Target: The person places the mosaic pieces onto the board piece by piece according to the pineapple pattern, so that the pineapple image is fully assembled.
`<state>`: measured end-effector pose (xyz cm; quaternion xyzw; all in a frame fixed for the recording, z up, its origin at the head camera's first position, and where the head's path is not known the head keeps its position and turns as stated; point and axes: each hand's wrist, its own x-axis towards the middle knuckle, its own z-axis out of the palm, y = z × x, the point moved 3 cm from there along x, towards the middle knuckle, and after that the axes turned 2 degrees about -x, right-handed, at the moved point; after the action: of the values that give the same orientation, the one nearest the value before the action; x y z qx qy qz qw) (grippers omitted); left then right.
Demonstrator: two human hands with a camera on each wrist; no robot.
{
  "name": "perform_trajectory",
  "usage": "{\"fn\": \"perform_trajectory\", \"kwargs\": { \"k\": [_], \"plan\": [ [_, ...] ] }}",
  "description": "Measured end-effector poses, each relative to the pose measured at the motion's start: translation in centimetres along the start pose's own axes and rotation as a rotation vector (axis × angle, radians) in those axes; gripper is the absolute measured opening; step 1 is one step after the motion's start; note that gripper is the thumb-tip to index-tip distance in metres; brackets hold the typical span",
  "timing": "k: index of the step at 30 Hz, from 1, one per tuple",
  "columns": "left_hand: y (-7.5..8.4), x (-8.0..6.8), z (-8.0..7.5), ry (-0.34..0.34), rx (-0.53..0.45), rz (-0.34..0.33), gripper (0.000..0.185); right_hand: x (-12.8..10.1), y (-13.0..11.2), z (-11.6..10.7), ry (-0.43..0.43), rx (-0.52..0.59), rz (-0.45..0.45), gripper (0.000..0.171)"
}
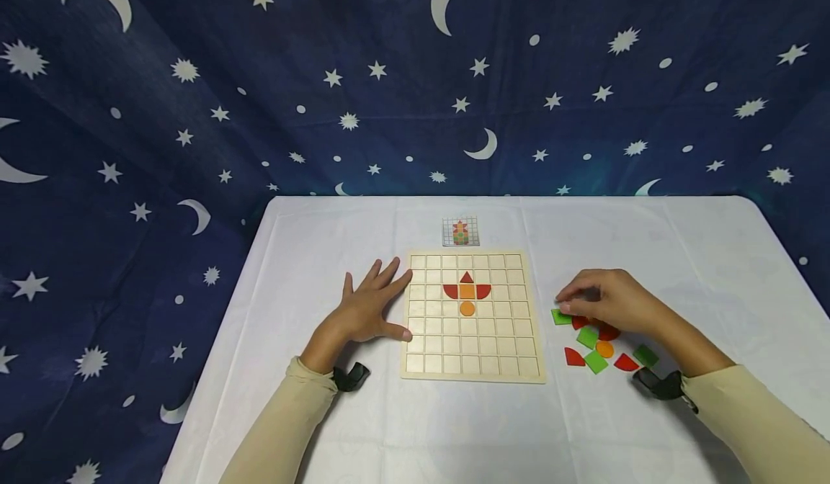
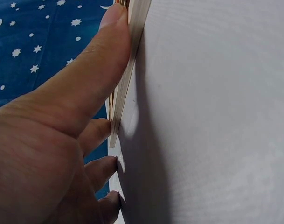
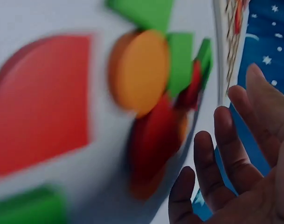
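The wooden grid board point(image 1: 473, 354) is laid on the white desk point(image 1: 389, 426); a red triangle point(image 1: 466, 277), two red quarter pieces, an orange square and an orange circle point(image 1: 467, 309) are set in its cells. The left hand point(image 1: 366, 310) is spread flat, thumb against the board's left edge. The right hand point(image 1: 612, 302) is held relaxed, holding nothing, over the loose pile of pieces point(image 1: 599, 347) beside the board.
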<state>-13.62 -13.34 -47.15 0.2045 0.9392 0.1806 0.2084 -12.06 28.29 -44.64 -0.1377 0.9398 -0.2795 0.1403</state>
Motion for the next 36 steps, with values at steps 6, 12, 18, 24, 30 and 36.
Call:
{"fn": "perform_trajectory", "kwargs": {
  "k": [6,12,18,24,30,36],
  "plan": [
    [0.1,0.0,-0.1,-0.004,-0.003,-0.004,0.117,-1.1,1.7,-0.3,-0.023,-0.052,-0.016,0.027],
    [0.2,-0.1,-0.1,-0.006,-0.006,-0.004,0.117,-1.5,2.1,-0.2,-0.015,-0.106,-0.066,0.025],
    [0.1,-0.1,-0.1,-0.005,-0.002,-0.006,0.117,-1.6,2.0,0.0,-0.036,-0.074,-0.022,0.024],
    [0.1,-0.1,-0.1,0.001,-0.006,-0.003,0.116,-1.5,2.0,0.3,-0.028,0.011,-0.030,0.022],
    [0.0,-0.1,0.0,0.004,-0.004,0.003,0.116,-0.7,0.5,0.9,0.027,0.105,-0.095,0.014],
    [0.1,-0.1,0.0,0.009,-0.007,0.007,0.116,1.1,-2.0,1.7,0.032,0.208,-0.054,0.013]
  ]
}}
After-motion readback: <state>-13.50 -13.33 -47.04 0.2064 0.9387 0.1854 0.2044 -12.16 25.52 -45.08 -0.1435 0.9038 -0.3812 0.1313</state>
